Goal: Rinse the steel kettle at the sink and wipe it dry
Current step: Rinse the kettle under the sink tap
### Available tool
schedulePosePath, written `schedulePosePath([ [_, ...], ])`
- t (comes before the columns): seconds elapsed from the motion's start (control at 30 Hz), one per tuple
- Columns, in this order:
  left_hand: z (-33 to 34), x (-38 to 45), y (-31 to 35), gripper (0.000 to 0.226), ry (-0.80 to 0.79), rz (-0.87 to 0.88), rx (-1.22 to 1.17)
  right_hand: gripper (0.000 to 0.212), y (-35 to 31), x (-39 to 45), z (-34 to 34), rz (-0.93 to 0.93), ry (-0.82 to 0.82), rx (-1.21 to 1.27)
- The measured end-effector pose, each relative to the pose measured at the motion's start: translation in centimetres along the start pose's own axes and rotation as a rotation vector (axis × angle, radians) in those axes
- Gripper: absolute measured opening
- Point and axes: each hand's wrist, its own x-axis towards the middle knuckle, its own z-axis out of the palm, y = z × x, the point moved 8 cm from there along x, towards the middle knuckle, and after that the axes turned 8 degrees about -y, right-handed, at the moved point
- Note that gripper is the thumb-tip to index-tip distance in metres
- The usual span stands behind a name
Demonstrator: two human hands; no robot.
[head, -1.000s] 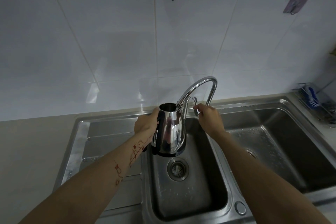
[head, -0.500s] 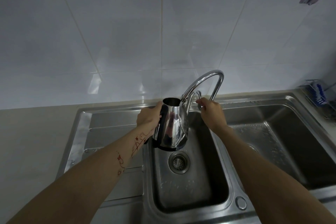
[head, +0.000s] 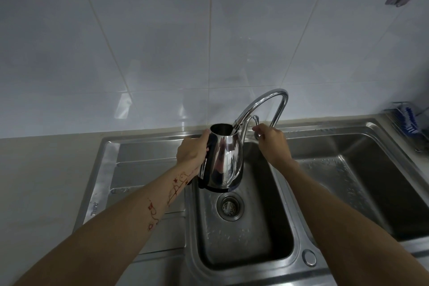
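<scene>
Because the rinse needs a drain below, held over the smaller left basin of the steel sink [head: 308,258], not over the bench [head: 46,181]. Kettle [head: 224,162] kept upright, long axis near vertical, open mouth up and far, tucked right under the tap [head: 262,102] outlet to catch water; flow not clearly visible. Left hand [head: 192,151] wrapped tight round the dark handle on the kettle's left side. Right hand [head: 271,140] pinched narrow on the tap lever [head: 255,119], probably to start the water.
</scene>
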Motion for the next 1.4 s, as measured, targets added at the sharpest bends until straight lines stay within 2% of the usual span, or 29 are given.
schedulePosePath([
  [0.33, -2.1, -1.6, -1.1, 0.060, 0.051, 0.008, 0.022, 0.035, -0.9, -0.6, -0.1, 0.002, -0.006, 0.005],
  [0.77, -0.2, -1.2, -0.3, 0.057, -0.009, 0.096, 0.099, 0.032, 0.9, 0.4, 0.1, 0.083, -0.026, 0.006],
  [0.97, -0.6, -0.5, -0.3, 0.057, 0.040, 0.091, 0.109, 0.054, 2.7, 5.3, 1.8, 0.036, -0.218, -0.074],
  [1.1, -1.0, -0.2, -0.3, 0.064, 0.073, 0.088, 0.136, 0.073, 4.1, 8.2, 3.9, 0.028, -0.427, -0.241],
  [1.17, -0.9, 0.0, -0.3, 0.063, 0.070, 0.087, 0.124, 0.077, 4.3, 8.8, 4.3, 0.038, -0.467, -0.300],
  [1.23, -0.8, 0.1, -0.4, 0.062, 0.071, 0.076, 0.099, 0.069, 3.8, 8.6, 3.8, 0.018, -0.403, -0.303],
  [1.33, -0.7, 0.1, -0.6, 0.064, 0.079, 0.069, 0.087, 0.044, 3.7, 6.6, 2.5, 0.036, -0.247, -0.235],
  [1.4, -0.6, -0.1, -0.5, 0.064, 0.073, 0.078, 0.092, 0.045, 4.2, 4.9, 2.1, 0.072, -0.178, -0.208],
])
